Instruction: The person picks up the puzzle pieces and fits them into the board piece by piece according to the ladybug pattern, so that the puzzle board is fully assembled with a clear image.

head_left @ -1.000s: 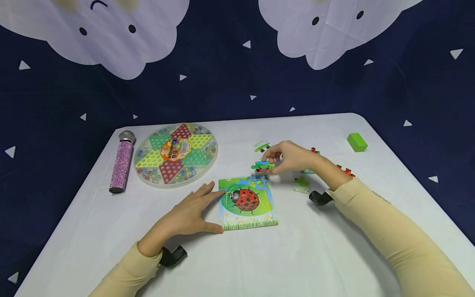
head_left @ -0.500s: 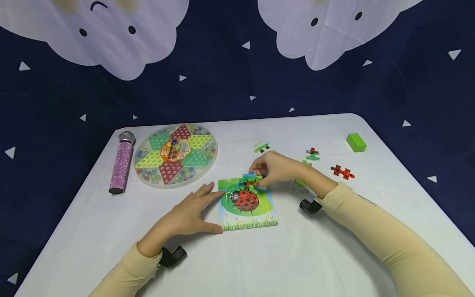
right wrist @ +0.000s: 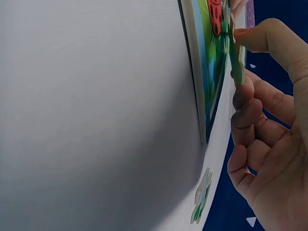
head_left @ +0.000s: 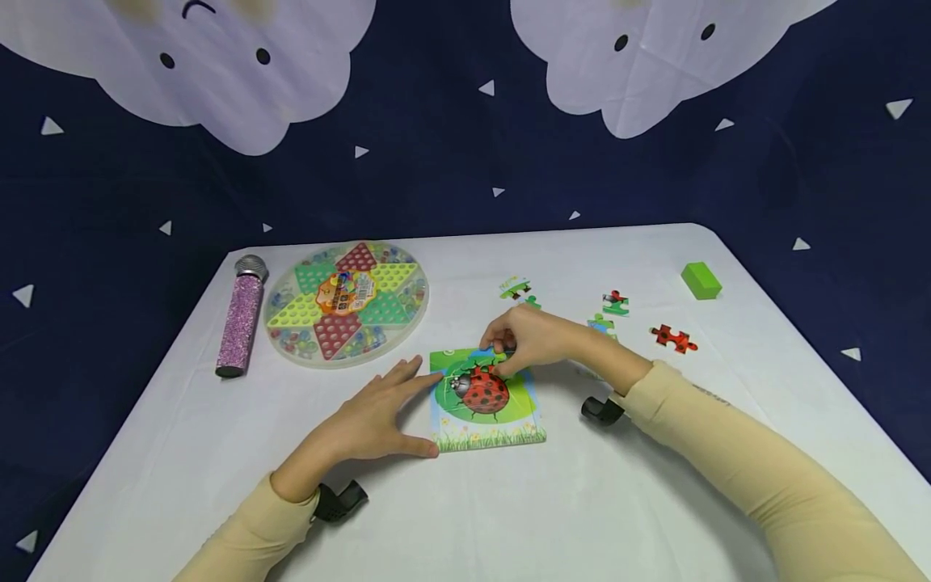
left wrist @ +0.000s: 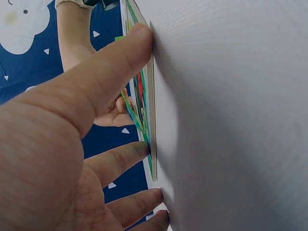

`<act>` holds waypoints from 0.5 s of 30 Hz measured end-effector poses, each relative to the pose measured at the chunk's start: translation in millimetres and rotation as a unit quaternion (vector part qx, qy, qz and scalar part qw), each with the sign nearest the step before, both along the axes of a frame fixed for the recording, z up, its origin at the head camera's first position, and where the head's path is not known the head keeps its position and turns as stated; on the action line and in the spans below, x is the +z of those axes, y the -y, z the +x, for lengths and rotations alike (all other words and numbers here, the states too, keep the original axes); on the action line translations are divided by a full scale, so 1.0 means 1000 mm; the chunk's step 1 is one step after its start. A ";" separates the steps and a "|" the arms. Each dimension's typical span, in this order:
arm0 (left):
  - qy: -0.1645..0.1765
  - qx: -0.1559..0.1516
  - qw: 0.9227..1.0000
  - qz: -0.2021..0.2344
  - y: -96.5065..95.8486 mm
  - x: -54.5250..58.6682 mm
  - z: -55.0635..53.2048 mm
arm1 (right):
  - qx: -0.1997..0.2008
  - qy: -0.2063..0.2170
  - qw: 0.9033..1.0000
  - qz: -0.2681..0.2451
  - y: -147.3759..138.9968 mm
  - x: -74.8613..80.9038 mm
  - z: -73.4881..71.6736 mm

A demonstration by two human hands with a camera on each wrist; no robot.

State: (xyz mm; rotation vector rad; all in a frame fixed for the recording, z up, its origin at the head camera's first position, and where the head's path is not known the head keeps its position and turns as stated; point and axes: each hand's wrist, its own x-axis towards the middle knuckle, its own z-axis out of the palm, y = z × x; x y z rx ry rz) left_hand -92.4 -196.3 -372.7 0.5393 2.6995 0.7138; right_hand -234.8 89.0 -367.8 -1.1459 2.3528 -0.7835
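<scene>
A square ladybug puzzle board (head_left: pixel 487 440) lies flat on the white table. My left hand (head_left: pixel 371 416) is spread at its left side, with index fingertip and thumb tip touching the edge. Over the board's upper part, my right hand (head_left: pixel 538 335) pinches a jigsaw piece (right wrist: pixel 237 60) between thumb and fingers. In the right wrist view that piece is tilted and stands slightly off the board's face. The head view mostly hides it behind the fingers. Loose pieces lie beyond the board, among them a red spotted jigsaw piece (head_left: pixel 674 339) and a green-and-white jigsaw piece (head_left: pixel 515 287).
A round Chinese checkers board (head_left: pixel 347 303) with marbles lies at the back left, beside a purple glitter microphone (head_left: pixel 241 319). A green block (head_left: pixel 701 280) sits near the back right corner. More loose pieces, one a green-and-red jigsaw piece (head_left: pixel 615 303), lie by my right forearm.
My right hand has brought the jigsaw piece from behind the board toward me and down over its upper part. The left hand has stayed at the board's left edge.
</scene>
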 end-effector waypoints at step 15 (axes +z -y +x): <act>0.000 -0.001 1.000 -0.008 0.000 -0.001 0.000 | 0.016 -0.016 0.999 0.023 0.009 -0.002 0.001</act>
